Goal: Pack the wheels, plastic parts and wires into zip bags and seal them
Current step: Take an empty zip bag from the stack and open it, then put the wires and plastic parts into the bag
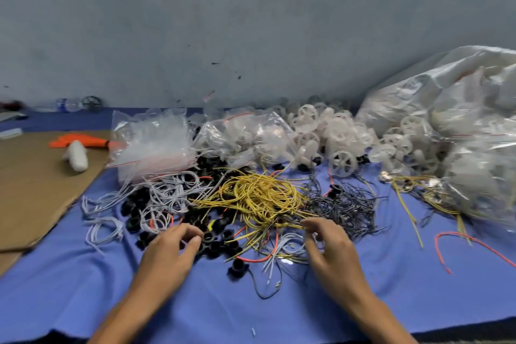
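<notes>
A tangle of yellow wires [259, 198] lies mid-table on the blue cloth [83, 288], with white wires [164, 195] to its left and dark grey wires [346, 204] to its right. Black plastic parts [215, 243] are scattered under and in front of them. White plastic wheels [335, 134] are heaped at the back. A stack of empty zip bags [150, 145] sits at back left. My left hand [170, 251] hovers over the black parts with fingers curled, holding nothing that I can see. My right hand [329, 246] hangs over the wires, fingers loosely bent.
A sheet of brown cardboard [36, 184] covers the left side, bearing an orange item [78, 139] and a white foam piece [76, 155]. Filled zip bags [251, 134] lie behind the wires. A large clear sack of wheels [469, 126] fills the right. The wall rises close behind.
</notes>
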### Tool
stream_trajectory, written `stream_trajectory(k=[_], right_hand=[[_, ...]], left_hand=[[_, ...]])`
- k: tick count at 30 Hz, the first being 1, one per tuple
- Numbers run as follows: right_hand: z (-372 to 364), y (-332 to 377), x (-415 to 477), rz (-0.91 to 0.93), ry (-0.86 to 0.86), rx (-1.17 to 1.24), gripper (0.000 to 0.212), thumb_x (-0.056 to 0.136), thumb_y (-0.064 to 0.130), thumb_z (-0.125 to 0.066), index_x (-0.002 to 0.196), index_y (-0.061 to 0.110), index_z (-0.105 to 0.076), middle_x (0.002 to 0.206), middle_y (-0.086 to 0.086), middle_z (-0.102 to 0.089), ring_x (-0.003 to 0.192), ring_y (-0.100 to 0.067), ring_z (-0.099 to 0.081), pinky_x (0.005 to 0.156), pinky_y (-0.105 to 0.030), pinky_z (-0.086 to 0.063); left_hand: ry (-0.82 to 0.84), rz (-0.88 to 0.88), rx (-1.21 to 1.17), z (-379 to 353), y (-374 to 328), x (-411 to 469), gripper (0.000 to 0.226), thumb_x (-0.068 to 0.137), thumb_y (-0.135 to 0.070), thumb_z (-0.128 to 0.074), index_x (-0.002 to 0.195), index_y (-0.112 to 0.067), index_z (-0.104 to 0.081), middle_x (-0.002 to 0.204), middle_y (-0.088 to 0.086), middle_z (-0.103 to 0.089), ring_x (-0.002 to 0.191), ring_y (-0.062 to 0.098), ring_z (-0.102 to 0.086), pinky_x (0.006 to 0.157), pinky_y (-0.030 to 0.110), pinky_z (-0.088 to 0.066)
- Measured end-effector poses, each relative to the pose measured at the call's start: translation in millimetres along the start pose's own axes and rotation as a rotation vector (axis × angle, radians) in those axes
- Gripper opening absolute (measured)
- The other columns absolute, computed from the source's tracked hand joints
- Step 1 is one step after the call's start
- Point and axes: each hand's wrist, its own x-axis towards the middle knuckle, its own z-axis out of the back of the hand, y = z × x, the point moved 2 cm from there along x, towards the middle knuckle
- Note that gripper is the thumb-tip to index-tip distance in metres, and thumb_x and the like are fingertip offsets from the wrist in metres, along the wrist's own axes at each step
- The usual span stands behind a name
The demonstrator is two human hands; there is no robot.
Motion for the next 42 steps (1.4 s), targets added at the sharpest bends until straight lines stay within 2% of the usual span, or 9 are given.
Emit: stream_trajectory(k=[7,12,17,22,25,30,37,40,42], right_hand=[[-19,4,-12,0.038,0.125,-0.121,0.021,0.088,0.014,-0.066,0.108,0.023,-0.065,0.104,0.010,-0.062,0.099,-0.016,-0.055,0.085,-0.031,-0.047],[-16,5,-16,0.037,0.105,-0.137,0.022,0.086,0.011,-0.070,0.104,0.024,-0.066,0.098,0.012,-0.062,0.092,-0.017,-0.056,0.076,-0.030,-0.048],[-20,5,-15,0.062,0.071,-0.174,0.024,0.076,0.005,-0.079,0.092,0.019,-0.070,0.088,0.009,-0.066,0.080,-0.021,-0.060,0.067,-0.031,-0.051],[-25,1,-12,0.097,-0.035,-0.234,0.017,0.072,0.007,-0.076,0.080,0.021,-0.071,0.076,0.007,-0.066,0.067,-0.026,-0.061,0.062,-0.026,-0.047],[-26,1,-10,0.087,-0.078,-0.250,0.014,0.068,0.012,-0.073,0.076,0.024,-0.072,0.073,0.010,-0.066,0.065,-0.024,-0.062,0.059,-0.022,-0.045],[-28,0,-7,0.091,-0.079,-0.270,0.024,0.063,0.005,-0.082,0.074,0.024,-0.072,0.073,0.011,-0.066,0.063,-0.024,-0.061,0.064,-0.022,-0.043],[-27,3,-8,0.087,-0.023,-0.284,0.035,0.053,0.001,-0.089,0.074,0.024,-0.072,0.071,0.011,-0.065,0.063,-0.022,-0.060,0.051,-0.024,-0.048],[-25,5,-9,0.093,-0.029,-0.276,0.032,0.057,0.001,-0.087,0.074,0.023,-0.071,0.072,0.010,-0.065,0.062,-0.024,-0.061,0.050,-0.027,-0.049],[-25,6,-10,0.121,-0.048,-0.287,0.022,0.066,0.003,-0.078,0.074,0.022,-0.071,0.073,0.009,-0.065,0.063,-0.026,-0.062,0.052,-0.028,-0.049]], left_hand=[[0.074,-0.116,0.251,-22,5,30,0.018,0.099,-0.027,-0.056,0.113,-0.018,-0.062,0.113,0.000,-0.061,0.109,0.023,-0.052,0.099,0.035,-0.038],[-0.175,-0.093,0.379,-14,4,68,0.024,0.099,-0.039,-0.053,0.109,-0.022,-0.067,0.111,0.002,-0.063,0.104,0.026,-0.049,0.092,0.040,-0.039],[-0.253,0.035,0.373,19,32,146,0.027,0.099,-0.017,-0.044,0.114,-0.019,-0.066,0.120,0.006,-0.065,0.112,0.026,-0.052,0.098,0.042,-0.040],[-0.117,0.265,0.619,41,83,205,0.062,0.092,-0.004,-0.045,0.150,-0.021,-0.034,0.161,0.006,-0.027,0.146,0.033,-0.020,0.115,0.051,-0.019],[0.034,0.322,0.706,43,103,223,0.038,0.098,-0.015,-0.043,0.133,-0.023,-0.054,0.143,0.008,-0.053,0.129,0.033,-0.045,0.109,0.048,-0.027],[-0.170,0.128,0.543,58,98,229,0.025,0.101,-0.025,-0.048,0.097,-0.020,-0.072,0.102,0.007,-0.073,0.088,0.027,-0.059,0.086,0.040,-0.044],[-0.288,0.094,0.263,86,81,225,0.022,0.097,-0.031,-0.055,0.104,-0.023,-0.074,0.110,0.006,-0.071,0.102,0.030,-0.061,0.090,0.044,-0.051],[0.106,0.099,0.104,77,79,222,0.014,0.098,-0.031,-0.057,0.106,-0.031,-0.069,0.110,-0.003,-0.071,0.100,0.023,-0.065,0.087,0.037,-0.054],[0.182,0.122,0.104,74,87,218,0.022,0.100,-0.030,-0.054,0.116,-0.025,-0.067,0.119,0.000,-0.069,0.104,0.022,-0.064,0.091,0.037,-0.052]])
